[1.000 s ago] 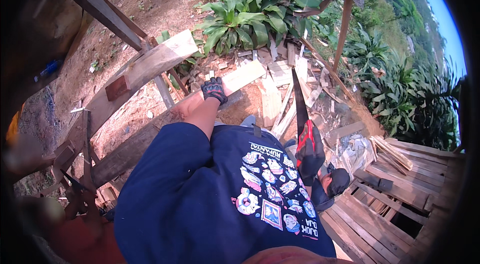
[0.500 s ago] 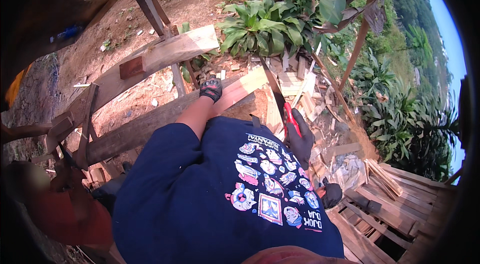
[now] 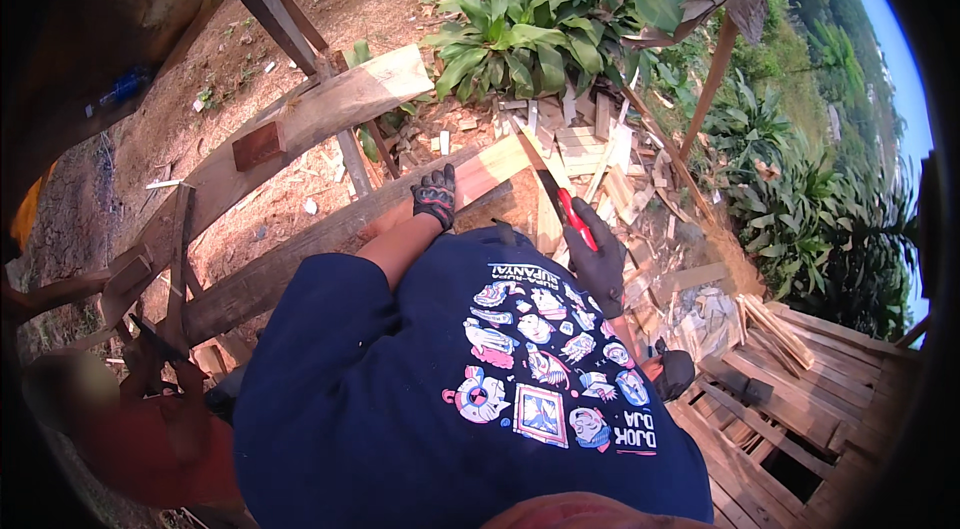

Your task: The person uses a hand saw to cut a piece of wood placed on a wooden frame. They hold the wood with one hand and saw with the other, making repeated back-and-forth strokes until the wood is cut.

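Note:
My right hand (image 3: 600, 264), in a dark glove, is closed round the red handle of a handsaw (image 3: 548, 172). The saw's dark blade points away from me and lies against the far right end of a pale wooden board (image 3: 487, 171). On that board rests my left hand (image 3: 435, 195), in a black glove with reddish trim, its fingers laid out and pressing down. The board lies along a long weathered beam (image 3: 300, 244) running to the left. Where the saw teeth meet the wood is too small to make out.
Farther off, a second long beam (image 3: 225, 164) carries a small brown block (image 3: 258, 146). Wood offcuts (image 3: 600, 144) litter the ground beyond the saw. Slatted planks (image 3: 790, 389) lie at lower right. Another person (image 3: 150, 439) in red is at lower left. Leafy plants (image 3: 525, 34) grow ahead.
My left hand has shifted right and nearer along the board, and its fingers now lie flatter. The saw and my right hand have moved slightly forward. The other person's arms have moved.

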The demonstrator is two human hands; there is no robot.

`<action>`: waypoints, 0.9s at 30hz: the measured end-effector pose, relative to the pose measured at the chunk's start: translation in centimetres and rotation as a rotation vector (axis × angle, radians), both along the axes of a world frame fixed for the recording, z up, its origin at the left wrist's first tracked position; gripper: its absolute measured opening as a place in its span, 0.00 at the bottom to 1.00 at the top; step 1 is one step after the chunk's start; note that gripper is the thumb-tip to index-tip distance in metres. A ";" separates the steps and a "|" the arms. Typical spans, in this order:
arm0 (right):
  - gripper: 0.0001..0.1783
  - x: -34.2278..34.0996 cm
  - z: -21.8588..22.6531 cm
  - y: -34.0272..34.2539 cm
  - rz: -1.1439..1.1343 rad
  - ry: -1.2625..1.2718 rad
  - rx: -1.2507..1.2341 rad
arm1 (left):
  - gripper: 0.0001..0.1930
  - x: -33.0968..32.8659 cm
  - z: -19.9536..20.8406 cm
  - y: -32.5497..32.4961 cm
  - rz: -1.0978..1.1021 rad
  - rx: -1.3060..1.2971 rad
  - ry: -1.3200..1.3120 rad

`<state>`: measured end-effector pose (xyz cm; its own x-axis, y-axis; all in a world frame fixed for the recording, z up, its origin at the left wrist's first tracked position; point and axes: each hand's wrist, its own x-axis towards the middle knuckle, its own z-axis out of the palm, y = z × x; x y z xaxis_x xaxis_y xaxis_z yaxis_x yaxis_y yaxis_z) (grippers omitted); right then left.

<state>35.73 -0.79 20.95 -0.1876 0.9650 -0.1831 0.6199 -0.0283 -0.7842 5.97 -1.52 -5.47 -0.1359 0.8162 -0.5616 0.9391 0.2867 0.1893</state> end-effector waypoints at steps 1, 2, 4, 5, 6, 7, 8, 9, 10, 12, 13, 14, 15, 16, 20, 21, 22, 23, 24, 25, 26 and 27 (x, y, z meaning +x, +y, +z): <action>0.26 -0.2 0.5 0.1 -0.085 0.024 -0.122 | 0.51 0.0 0.7 0.3 -0.010 -0.036 -0.038; 0.26 -0.1 0.2 0.0 -0.062 0.020 -0.061 | 0.48 0.0 0.8 -0.3 -0.011 0.044 0.017; 0.26 -0.2 0.2 0.4 -0.032 -0.006 0.033 | 0.53 -1.0 0.8 0.3 -0.026 0.040 -0.016; 0.26 -0.4 0.4 0.4 -0.029 -0.028 0.056 | 0.55 -1.6 1.1 0.3 -0.036 0.031 -0.033; 0.26 -0.3 0.0 0.3 -0.061 0.025 0.008 | 0.63 -2.6 2.6 1.2 -0.092 -0.070 -0.079; 0.26 -0.1 -0.3 0.2 -0.073 0.039 -0.012 | 0.66 -3.5 3.3 1.7 -0.137 -0.118 -0.148; 0.26 -0.1 -0.3 0.3 -0.080 0.055 -0.028 | 0.68 -4.7 3.9 2.1 -0.175 -0.163 -0.216; 0.26 -0.2 -0.3 0.4 -0.073 0.066 -0.024 | 0.71 -5.6 4.2 2.4 -0.211 -0.208 -0.284; 0.26 -0.4 -0.3 0.5 -0.067 0.078 -0.019 | 0.76 -6.3 4.2 2.7 -0.223 -0.251 -0.279; 0.26 -0.8 0.1 0.6 -0.058 0.072 -0.031 | 0.75 -6.5 4.6 2.5 -0.169 -0.273 -0.298; 0.27 -1.0 0.3 0.6 -0.063 0.066 -0.044 | 0.74 -6.6 4.8 2.3 -0.142 -0.285 -0.308; 0.28 -1.3 0.5 0.6 -0.062 0.063 -0.059 | 0.72 -6.8 4.3 1.9 -0.134 -0.254 -0.325; 0.29 -1.5 0.6 0.5 -0.064 0.060 -0.072 | 0.70 -7.1 3.9 1.4 -0.127 -0.223 -0.342; 0.30 -1.5 0.1 0.5 -0.069 0.051 -0.060 | 0.68 -7.3 3.4 1.0 -0.121 -0.192 -0.359; 0.34 -2.4 1.2 0.6 -0.125 0.119 -0.211 | 0.55 -7.3 2.5 -0.6 -0.111 -0.115 -0.402; 0.35 -2.9 1.8 0.6 -0.099 0.102 -0.200 | 0.54 -7.4 2.3 -0.9 -0.102 -0.107 -0.405; 0.35 -3.4 2.4 0.6 -0.073 0.086 -0.189 | 0.52 -7.6 2.2 -1.1 -0.091 -0.099 -0.408; 0.36 -3.8 2.8 0.5 -0.048 0.065 -0.175 | 0.50 -7.6 2.2 -1.1 -0.083 -0.089 -0.415; 0.36 -3.9 2.8 0.4 -0.014 0.053 -0.127 | 0.46 -7.5 2.3 -1.2 -0.073 -0.039 -0.419; 0.36 -3.9 2.6 0.3 -0.010 0.033 -0.131 | 0.45 -7.6 2.4 -1.3 -0.052 -0.068 -0.421; 0.35 -3.9 2.3 0.3 -0.003 0.014 -0.132 | 0.44 -7.6 4.6 -0.9 -0.028 -0.093 -0.422; 0.34 -4.1 2.2 0.3 0.005 -0.005 -0.132 | 0.43 -7.7 5.8 -0.6 -0.003 -0.118 -0.423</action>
<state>31.67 -0.50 23.20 -0.1911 0.9314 -0.3098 0.6240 -0.1283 -0.7708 -1.73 -2.16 0.37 0.1287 0.7429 -0.6569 0.7868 0.3267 0.5236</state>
